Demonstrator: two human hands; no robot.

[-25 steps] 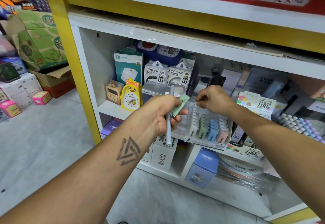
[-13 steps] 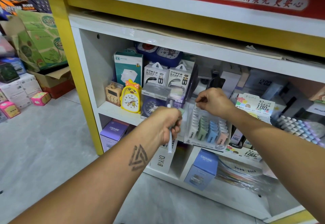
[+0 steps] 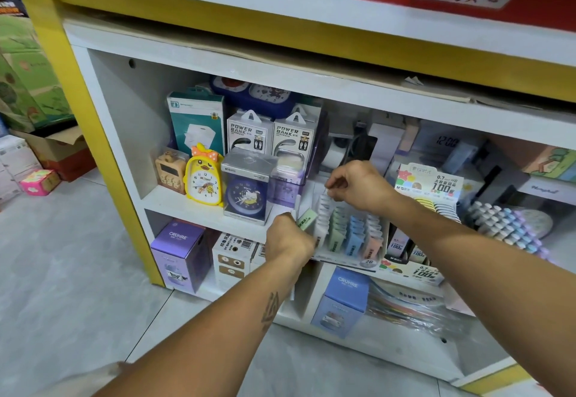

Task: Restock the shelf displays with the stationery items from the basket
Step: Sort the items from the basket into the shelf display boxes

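Note:
A clear display tray (image 3: 349,255) of small pastel packets in white, green, blue and peach rows sits on the shelf's front edge. My left hand (image 3: 288,241) grips a small green packet (image 3: 307,218) and a white pen (image 3: 297,206) just left of the tray. My right hand (image 3: 358,186) is over the tray's back left corner, its fingers pinching at the top of the white row; what it pinches is too small to tell. The basket is out of view.
White shelf unit (image 3: 199,206) with a yellow frame. Alarm clocks (image 3: 204,178), power bank boxes (image 3: 271,135) and a teal box stand left of the tray. Lead-refill display (image 3: 428,181) and a pen rack (image 3: 505,225) stand to the right. Purple and blue boxes below. Cartons on the floor at left.
My left hand has dropped and moved right with the green packet and pen, close to the tray's left side. The right hand stayed at the tray's back. The camera moved closer.

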